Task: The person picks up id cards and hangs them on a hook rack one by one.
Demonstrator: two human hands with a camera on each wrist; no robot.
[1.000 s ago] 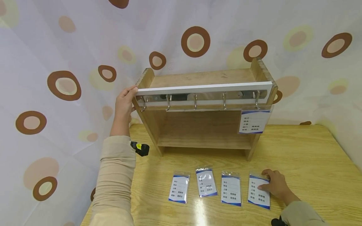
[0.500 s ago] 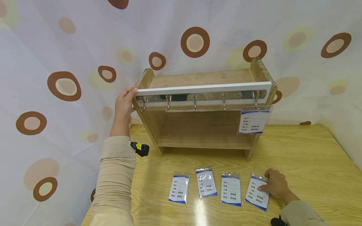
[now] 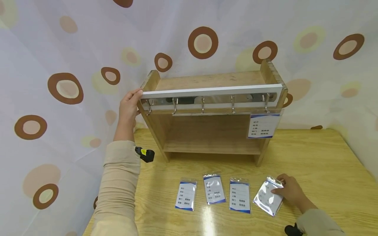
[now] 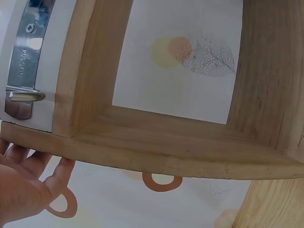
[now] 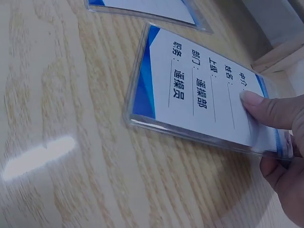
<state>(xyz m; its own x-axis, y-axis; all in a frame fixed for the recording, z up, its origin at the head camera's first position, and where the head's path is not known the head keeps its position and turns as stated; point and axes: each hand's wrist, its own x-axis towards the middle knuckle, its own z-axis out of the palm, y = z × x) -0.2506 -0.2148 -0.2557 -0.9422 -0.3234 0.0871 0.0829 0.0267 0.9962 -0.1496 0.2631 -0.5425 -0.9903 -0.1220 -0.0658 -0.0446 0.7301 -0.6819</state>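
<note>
Name badge [image 5: 190, 90] reads, in the right wrist view, 中介, 姓名, 上级, 部门 with 遥操部, and 职务 with 遥操员; glare washes most of this out in the head view. It is a white card with blue end bands in a clear sleeve, tilted above the counter [image 3: 322, 170], right of three similar badges: a left one [image 3: 186, 195], a middle one [image 3: 214, 189] and a near one [image 3: 240, 196]. The right hand [image 3: 292, 191] pinches its upper end, thumb across the face, fingers underneath. Another badge [image 3: 263, 125], with the same headings, hangs at the rightmost hook of the wooden shelf [image 3: 212, 131]. Only the left wrist view shows a screw [image 4: 30, 28] and stamped characters, apparently SUS304, on the metal hook plate [image 4: 26, 61]. The left hand [image 3: 128, 106] touches the shelf's left side; whether its fingers curl round, I cannot tell.
</note>
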